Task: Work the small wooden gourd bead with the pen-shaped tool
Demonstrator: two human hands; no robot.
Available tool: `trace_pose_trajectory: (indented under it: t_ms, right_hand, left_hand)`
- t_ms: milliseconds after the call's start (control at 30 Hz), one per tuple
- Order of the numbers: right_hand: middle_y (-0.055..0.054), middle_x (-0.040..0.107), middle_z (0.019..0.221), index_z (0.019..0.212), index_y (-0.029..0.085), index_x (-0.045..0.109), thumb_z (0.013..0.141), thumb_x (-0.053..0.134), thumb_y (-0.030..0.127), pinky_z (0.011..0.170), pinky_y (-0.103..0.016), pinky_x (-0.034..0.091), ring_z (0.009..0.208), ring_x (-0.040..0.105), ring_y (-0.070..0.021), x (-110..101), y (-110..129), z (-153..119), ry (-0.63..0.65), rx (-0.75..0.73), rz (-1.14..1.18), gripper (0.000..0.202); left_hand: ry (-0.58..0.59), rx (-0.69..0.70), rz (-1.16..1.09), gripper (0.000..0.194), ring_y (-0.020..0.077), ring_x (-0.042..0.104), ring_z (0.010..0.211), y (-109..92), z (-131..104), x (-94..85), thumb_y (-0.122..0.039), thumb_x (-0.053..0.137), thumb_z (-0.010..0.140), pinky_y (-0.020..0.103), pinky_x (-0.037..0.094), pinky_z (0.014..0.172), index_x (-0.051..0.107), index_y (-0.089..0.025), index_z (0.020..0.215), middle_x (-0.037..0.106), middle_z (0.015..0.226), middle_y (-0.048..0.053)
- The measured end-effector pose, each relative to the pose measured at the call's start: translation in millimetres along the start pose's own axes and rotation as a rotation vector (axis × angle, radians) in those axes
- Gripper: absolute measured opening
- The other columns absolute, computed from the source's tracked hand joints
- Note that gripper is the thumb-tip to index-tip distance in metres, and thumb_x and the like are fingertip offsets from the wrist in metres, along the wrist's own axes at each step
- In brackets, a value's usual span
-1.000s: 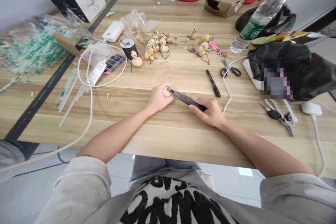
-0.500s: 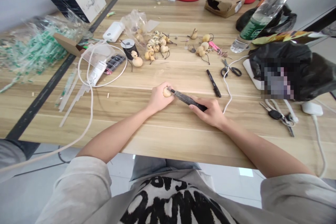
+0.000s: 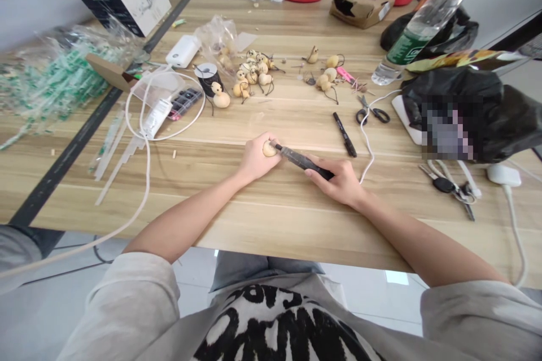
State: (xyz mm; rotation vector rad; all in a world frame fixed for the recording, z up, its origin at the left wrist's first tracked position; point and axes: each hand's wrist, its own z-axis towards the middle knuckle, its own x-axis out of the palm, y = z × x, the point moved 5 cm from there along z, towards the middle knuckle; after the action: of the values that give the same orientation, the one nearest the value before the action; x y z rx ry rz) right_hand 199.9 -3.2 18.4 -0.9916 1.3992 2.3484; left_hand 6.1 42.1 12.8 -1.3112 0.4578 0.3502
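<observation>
Where the two hands meet over the wooden table (image 3: 275,220), the left hand (image 3: 258,155) is curled around a pale ball (image 3: 268,150), with only part of its round face showing. The right hand (image 3: 339,179) grasps a black tool (image 3: 300,160), which slants from about four o'clock in toward the ball. The tool's tip is at the ball's face, though I cannot tell whether it touches.

Taking the ball as the centre of the dial, a bunch of little pale figures (image 3: 253,75) with dark strings sits just short of twelve o'clock. Between ten and eleven, a single figure (image 3: 221,100) stands upright just beside a spool (image 3: 208,81) of dark thread. A looser group of pale pieces (image 3: 325,82) lies between one and two o'clock. Near three, a black marker (image 3: 344,135) lies tilted, and a pair of scissors (image 3: 366,108) rests a bit farther out, beside a white cord (image 3: 372,155). A bottle (image 3: 404,48) with a green label leans at two o'clock, well apart from both hands.
</observation>
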Motion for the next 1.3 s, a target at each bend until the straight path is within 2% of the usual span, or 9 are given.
trace_pose_trajectory:
  t_ms: [500,667,800,900,1033,1300]
  right_hand:
    - [-0.007,0.074,0.100,0.117,0.016,0.067,0.088,0.055,0.033,0.078,-0.030,0.056,0.088,0.070,-0.0226,-0.6,-0.1,0.9,-0.011,0.007,0.005,0.036]
    - [-0.008,0.075,0.099,0.108,0.016,0.071,0.087,0.057,0.034,0.074,-0.029,0.055,0.083,0.071,-0.0219,0.7,3.0,-0.5,0.022,-0.056,-0.009,0.031]
    - [-0.007,0.075,0.095,0.114,0.017,0.069,0.087,0.057,0.035,0.072,-0.029,0.055,0.079,0.071,-0.0208,0.9,2.5,-0.9,0.018,-0.024,-0.011,0.034]
    - [-0.006,0.074,0.099,0.118,0.018,0.067,0.088,0.054,0.035,0.076,-0.030,0.056,0.085,0.070,-0.0222,0.2,0.5,-0.3,0.001,0.016,0.003,0.037]
    - [-0.007,0.074,0.100,0.119,0.018,0.067,0.088,0.055,0.034,0.080,-0.032,0.055,0.091,0.070,-0.0242,0.7,0.4,0.1,0.007,-0.005,0.021,0.037]
    - [-0.006,0.074,0.095,0.119,0.017,0.066,0.088,0.055,0.035,0.079,-0.032,0.055,0.091,0.069,-0.0243,1.4,-1.7,0.2,0.025,0.008,0.033,0.038]
  left_hand:
    - [0.001,-0.010,0.006,0.014,0.0101,0.052,0.061,-0.1,0.4,-0.1,-0.023,0.064,0.063,0.022,0.040,0.060,0.057,-0.017,0.073,0.063,0.070,-0.001]
    - [0.002,0.002,0.019,0.015,0.0098,0.050,0.059,1.2,0.6,-0.7,-0.026,0.065,0.065,0.022,0.040,0.058,0.057,-0.017,0.074,0.060,0.067,-0.003]
    - [0.005,-0.009,0.026,0.016,0.0101,0.049,0.059,1.3,0.3,-0.6,-0.026,0.066,0.064,0.022,0.040,0.059,0.057,-0.017,0.075,0.060,0.067,-0.002]
    - [0.003,-0.009,0.011,0.014,0.0101,0.051,0.061,0.3,0.5,-0.4,-0.023,0.064,0.063,0.022,0.040,0.060,0.058,-0.017,0.074,0.061,0.069,-0.002]
    - [0.015,-0.008,-0.003,0.013,0.0096,0.050,0.059,0.5,1.1,0.5,-0.020,0.063,0.062,0.021,0.039,0.059,0.058,-0.017,0.074,0.060,0.067,-0.003]
    - [0.010,-0.003,-0.016,0.013,0.0099,0.052,0.061,0.8,0.4,0.8,-0.021,0.063,0.063,0.021,0.039,0.060,0.058,-0.017,0.074,0.062,0.070,-0.002]
